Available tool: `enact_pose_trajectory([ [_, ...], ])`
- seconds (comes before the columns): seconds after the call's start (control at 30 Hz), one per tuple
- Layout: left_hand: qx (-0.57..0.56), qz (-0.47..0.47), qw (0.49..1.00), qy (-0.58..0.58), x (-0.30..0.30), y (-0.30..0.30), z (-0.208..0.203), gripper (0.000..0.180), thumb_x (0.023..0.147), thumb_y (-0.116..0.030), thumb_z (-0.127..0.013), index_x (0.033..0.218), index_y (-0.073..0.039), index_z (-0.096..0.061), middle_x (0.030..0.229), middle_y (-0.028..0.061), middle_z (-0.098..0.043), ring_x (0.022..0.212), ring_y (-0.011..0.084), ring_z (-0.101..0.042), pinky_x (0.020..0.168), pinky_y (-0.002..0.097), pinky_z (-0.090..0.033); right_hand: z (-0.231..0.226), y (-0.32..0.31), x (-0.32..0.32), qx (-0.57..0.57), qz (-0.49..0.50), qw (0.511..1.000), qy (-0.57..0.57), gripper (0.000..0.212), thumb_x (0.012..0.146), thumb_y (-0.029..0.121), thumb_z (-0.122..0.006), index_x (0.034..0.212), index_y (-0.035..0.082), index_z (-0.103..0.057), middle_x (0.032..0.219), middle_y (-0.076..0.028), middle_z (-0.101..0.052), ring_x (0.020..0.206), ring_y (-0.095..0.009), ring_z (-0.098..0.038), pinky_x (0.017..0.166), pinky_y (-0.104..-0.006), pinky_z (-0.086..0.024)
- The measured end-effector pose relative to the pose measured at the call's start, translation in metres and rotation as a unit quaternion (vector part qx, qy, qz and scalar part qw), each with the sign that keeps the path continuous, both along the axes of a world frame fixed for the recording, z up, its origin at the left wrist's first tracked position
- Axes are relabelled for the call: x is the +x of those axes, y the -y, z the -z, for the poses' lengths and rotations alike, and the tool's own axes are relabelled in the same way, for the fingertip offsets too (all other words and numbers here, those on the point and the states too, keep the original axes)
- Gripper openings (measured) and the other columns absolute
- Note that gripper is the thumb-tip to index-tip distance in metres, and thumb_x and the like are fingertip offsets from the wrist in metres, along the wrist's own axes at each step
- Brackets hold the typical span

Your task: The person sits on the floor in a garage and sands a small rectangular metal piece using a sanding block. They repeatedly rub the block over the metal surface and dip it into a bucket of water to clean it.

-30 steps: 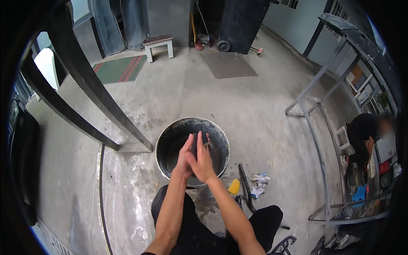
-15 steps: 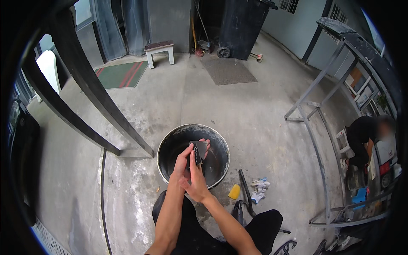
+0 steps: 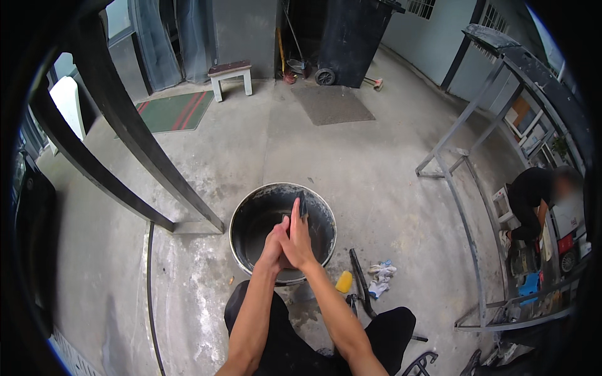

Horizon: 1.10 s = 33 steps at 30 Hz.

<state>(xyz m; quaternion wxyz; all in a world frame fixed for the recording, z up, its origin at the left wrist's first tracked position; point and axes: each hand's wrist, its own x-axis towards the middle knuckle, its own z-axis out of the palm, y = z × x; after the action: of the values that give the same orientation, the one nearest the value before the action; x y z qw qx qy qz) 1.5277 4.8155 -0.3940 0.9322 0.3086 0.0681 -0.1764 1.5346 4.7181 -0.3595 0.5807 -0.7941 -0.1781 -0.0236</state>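
Over the round black tub, my two hands are pressed together. A thin dark grey sheet sticks out past my fingers and is seen nearly edge-on. My right hand has its fingers stretched straight up along the sheet, holding it against the palm side. My left hand is closed against the right, with its fingers bent and partly hidden. A small dark edge shows by the left fingertips. The inside of the tub looks dark, with pale marks near its rim.
Right of the tub lie a yellow sponge, a black bar and white-and-blue gloves. Metal frames stand at left and right. Another person sits at far right. A stool stands at the back.
The sheet has turned from showing its broad face to nearly edge-on. My right fingers now point up along it, and my left fingers have drawn back and folded against the right hand.
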Motion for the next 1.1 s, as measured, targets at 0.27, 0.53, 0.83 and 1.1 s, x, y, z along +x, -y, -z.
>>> enact_pose_trajectory([
  [0.27, 0.013, -0.066, 0.998, -0.013, -0.003, -0.001, -0.006, 0.035, 0.102, -0.039, -0.053, 0.11, -0.007, -0.063, 0.098, 0.0071, -0.068, 0.085, 0.0179, -0.065, 0.074, 0.0322, -0.054, -0.001, -0.001, 0.005, 0.035, -0.018, 0.999, -0.016, 0.102, 0.094, 0.058, -0.05, 0.153, -0.01, -0.001, 0.158, -0.034, -0.014, 0.147, -0.048, -0.013, 0.12, -0.0502, -0.009],
  [0.53, 0.079, -0.053, 0.995, -0.012, -0.009, 0.01, -0.014, 0.034, 0.103, -0.038, -0.052, 0.108, -0.007, -0.063, 0.098, 0.002, -0.065, 0.088, 0.0132, -0.061, 0.079, 0.0298, -0.051, 0.015, 0.006, 0.003, 0.031, 0.029, 0.999, -0.006, 0.101, 0.095, 0.058, -0.049, 0.153, -0.009, 0.0, 0.154, -0.037, -0.023, 0.144, -0.047, -0.023, 0.118, -0.0471, -0.019],
  [0.83, 0.114, -0.049, 0.992, 0.004, -0.008, 0.01, -0.01, 0.035, 0.103, -0.04, -0.051, 0.104, -0.008, -0.064, 0.093, 0.0014, -0.065, 0.085, 0.0127, -0.06, 0.077, 0.0284, -0.05, 0.02, 0.004, -0.015, 0.004, 0.021, 1.0, 0.014, 0.098, 0.096, 0.056, -0.048, 0.154, -0.007, 0.0, 0.154, -0.032, -0.027, 0.14, -0.043, -0.031, 0.117, -0.0451, -0.022],
  [1.1, 0.145, -0.059, 0.981, 0.118, -0.002, 0.01, -0.006, 0.028, 0.102, -0.031, -0.047, 0.097, -0.01, -0.064, 0.085, 0.0004, -0.062, 0.076, 0.0117, -0.058, 0.068, 0.0288, -0.048, 0.034, -0.004, -0.041, -0.005, 0.035, 0.991, 0.125, 0.104, 0.094, 0.058, -0.05, 0.152, -0.011, 0.001, 0.151, -0.036, -0.03, 0.144, -0.045, -0.028, 0.119, -0.0486, -0.013],
])
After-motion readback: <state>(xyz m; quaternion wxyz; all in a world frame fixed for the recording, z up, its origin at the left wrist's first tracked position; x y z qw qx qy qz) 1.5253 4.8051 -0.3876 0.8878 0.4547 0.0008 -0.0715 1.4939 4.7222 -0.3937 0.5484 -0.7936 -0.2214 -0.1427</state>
